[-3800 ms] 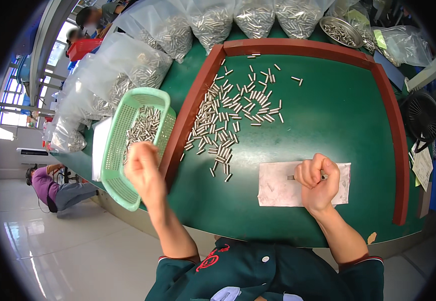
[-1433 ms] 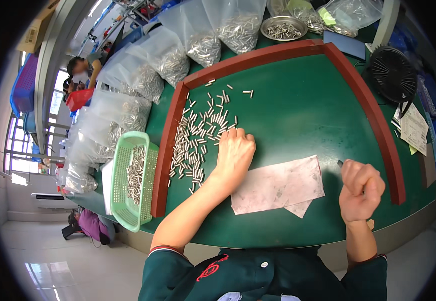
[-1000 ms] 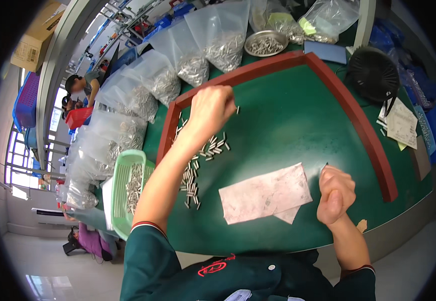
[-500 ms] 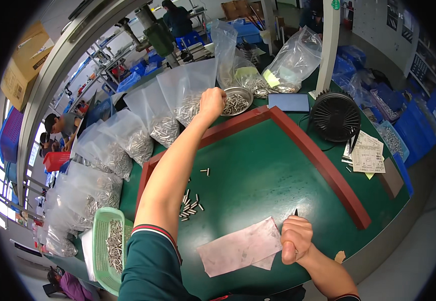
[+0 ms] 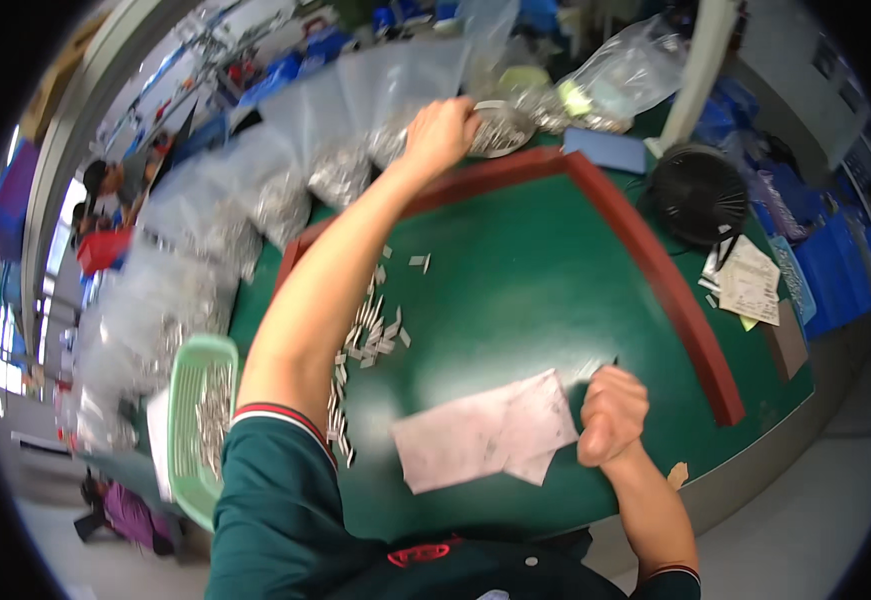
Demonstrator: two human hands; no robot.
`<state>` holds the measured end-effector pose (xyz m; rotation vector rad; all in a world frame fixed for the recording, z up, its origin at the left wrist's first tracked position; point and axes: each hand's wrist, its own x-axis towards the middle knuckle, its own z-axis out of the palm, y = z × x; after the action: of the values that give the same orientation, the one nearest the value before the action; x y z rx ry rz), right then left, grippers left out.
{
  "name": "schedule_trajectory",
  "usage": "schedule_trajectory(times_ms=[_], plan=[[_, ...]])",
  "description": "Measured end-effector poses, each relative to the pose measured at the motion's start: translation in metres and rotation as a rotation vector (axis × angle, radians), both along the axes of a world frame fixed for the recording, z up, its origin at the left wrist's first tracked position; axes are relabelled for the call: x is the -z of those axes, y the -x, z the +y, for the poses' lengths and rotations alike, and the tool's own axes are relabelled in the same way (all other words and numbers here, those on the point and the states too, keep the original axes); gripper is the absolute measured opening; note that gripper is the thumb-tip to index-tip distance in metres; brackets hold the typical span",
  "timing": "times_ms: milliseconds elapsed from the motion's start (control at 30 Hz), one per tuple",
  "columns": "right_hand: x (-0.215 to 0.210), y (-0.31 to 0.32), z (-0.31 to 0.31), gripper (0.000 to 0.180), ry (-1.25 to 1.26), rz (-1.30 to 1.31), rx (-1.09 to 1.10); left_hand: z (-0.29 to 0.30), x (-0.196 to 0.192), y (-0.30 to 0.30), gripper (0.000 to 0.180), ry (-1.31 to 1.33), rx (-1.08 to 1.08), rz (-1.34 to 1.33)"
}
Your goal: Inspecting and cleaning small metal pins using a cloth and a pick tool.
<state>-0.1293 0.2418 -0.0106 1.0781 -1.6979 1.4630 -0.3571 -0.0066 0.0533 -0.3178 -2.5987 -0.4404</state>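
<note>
I see my left hand [image 5: 438, 133] far out over the back edge of the green table [image 5: 545, 290]. My arm is stretched long to get there. The hand is at the rim of a round metal dish [image 5: 500, 128] full of small shiny metal pieces. The dish sits just past the red wooden rail [image 5: 655, 270], among clear plastic bags [image 5: 285, 190] that are stuffed with more of the same pieces. My fingers are curled down over the near edge of the dish. The picture is blurry there, so I cannot tell if they are pinching any pieces or only touching the rim.

My right hand [image 5: 610, 415] is close to me, near the front of the table. It is shut in a fist. A thin dark tool [image 5: 610, 362] pokes up out of the top of the fist, so the hand is gripping it. The fist rests right beside the right edge of a white sheet of paper [image 5: 485, 430] that lies flat on the green top.

A loose pile of small metal pieces [image 5: 365, 335] lies on the table under my left arm, well apart from the dish. A light green plastic basket [image 5: 200, 425] hangs off the left side of the table, and it has more pieces in it.

A small black fan [image 5: 700, 193] stands outside the rail on the right. Some printed papers [image 5: 750, 285] lie next to it. A person in red [image 5: 105, 245] sits far off on the left.
</note>
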Motion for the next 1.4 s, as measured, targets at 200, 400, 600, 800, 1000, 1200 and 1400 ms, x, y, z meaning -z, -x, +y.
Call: schedule_trajectory(times_ms=[200, 400, 600, 800, 1000, 1200, 1400], plan=[[-0.013, -0.009, -0.005, 0.036, 0.064, -0.027, -0.066, -0.027, -0.045, -0.173, 0.020, -0.132, -0.043, 0.028], [-0.015, -0.027, -0.010, 0.036, 0.034, -0.004, -0.176, -0.055, -0.010, -0.346, 0.009, -0.101, -0.264, 0.020], [-0.012, -0.031, -0.008, 0.035, 0.033, -0.116, -0.206, -0.041, 0.024, -0.416, 0.013, -0.197, -0.406, -0.157], [-0.013, -0.035, -0.013, 0.036, 0.065, -0.261, -0.263, -0.036, 0.044, -0.414, 0.016, -0.143, -0.432, -0.212], [-0.039, -0.043, -0.042, 0.037, 0.135, -0.466, -0.478, -0.036, 0.042, -0.408, 0.010, -0.150, -0.411, -0.282], [-0.052, -0.037, -0.083, 0.043, 0.454, -0.964, -0.864, -0.006, 0.038, -0.358, 0.007, -0.295, -0.084, -0.265], [-0.018, -0.042, -0.100, 0.046, 0.561, -1.193, -0.930, 0.003, 0.061, -0.346, 0.006, -0.344, -0.077, -0.330]])
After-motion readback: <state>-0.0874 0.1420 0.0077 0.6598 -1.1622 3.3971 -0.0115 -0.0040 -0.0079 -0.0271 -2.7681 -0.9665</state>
